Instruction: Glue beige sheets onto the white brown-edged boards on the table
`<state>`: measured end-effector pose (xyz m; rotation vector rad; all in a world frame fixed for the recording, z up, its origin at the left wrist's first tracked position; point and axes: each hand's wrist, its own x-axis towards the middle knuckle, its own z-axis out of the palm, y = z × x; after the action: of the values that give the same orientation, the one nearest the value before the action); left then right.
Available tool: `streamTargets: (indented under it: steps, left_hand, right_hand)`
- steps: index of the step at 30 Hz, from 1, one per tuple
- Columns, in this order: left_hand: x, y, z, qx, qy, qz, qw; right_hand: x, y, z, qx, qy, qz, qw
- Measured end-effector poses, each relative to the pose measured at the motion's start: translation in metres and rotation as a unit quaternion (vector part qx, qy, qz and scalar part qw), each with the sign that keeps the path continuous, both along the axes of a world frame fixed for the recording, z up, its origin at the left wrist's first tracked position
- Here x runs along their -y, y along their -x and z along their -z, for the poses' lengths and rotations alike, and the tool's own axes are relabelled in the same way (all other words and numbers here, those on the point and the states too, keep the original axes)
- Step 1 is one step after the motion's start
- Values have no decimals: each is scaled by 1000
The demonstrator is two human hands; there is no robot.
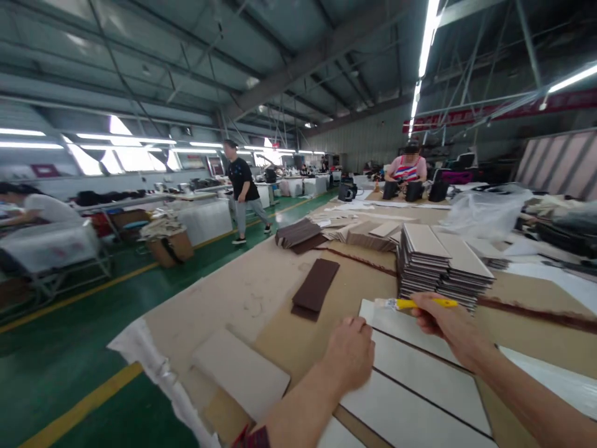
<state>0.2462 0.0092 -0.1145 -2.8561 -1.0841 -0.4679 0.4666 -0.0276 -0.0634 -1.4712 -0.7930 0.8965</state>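
Observation:
My right hand [433,314] is closed around the yellow handle of a paintbrush [405,303]. The brush's pale bristles point left, over the far end of a row of long pale panels [429,367] laid side by side on the table. My left hand [352,354] has its fingers curled together at the left end of the upper panels, touching them; its fingertips are partly hidden. Left of it lie a loose pale panel [242,370] and a small pile of dark brown strips [316,289]. Beyond the right hand rise stacks of pale-topped panels [426,249] with dark edges.
The worktable [200,298] has brown board and a paper-covered left edge. More brown strips [301,235] and clear plastic sheeting [485,208] lie farther back. A co-worker [408,168] is at the far end; another person [242,186] is in the green aisle [280,218].

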Motion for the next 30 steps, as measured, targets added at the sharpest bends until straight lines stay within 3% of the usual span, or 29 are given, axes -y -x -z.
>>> streamTargets:
  steps: [5,8,13,18,30]
  left_hand:
    - [-2,-1,-1,-12,-27,-9,1000]
    - [-2,-1,-1,-14,-20,0,1000]
    - [-4,0,6,16,26,7,1000]
    - [-8,2,13,33,43,24,998]
    - [-8,2,13,25,17,17,999]
  right_hand:
    - [-7,-23,15,-17,20,21,999]
    - [-3,-28,12,-26,20,49,998]
    - [7,-18,0,-28,-15,28,999]
    - [3,-15,8,-11,-6,26,1000]
    - [-27,9,16,16,-17,7,1000]
